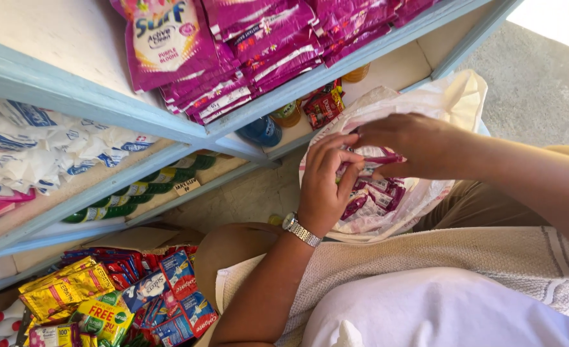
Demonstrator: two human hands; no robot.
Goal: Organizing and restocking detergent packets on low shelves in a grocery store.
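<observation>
A white plastic bag [440,101] rests on my lap, open at the top, with several magenta sachets [369,193] inside. My left hand [325,183], a metal watch on its wrist, pinches a strip of magenta sachets [379,156] at the bag's mouth. My right hand [408,142] reaches in from the right and grips the same strip from above. Both hands touch each other over the bag.
Light blue shelves [169,128] stand ahead. Magenta detergent packets [233,58] fill the upper shelf, white packets [46,144] the left, green items [136,193] a lower one. A box of mixed colourful sachets [117,295] sits at lower left. Bottles and red packets [320,106] stand behind the bag.
</observation>
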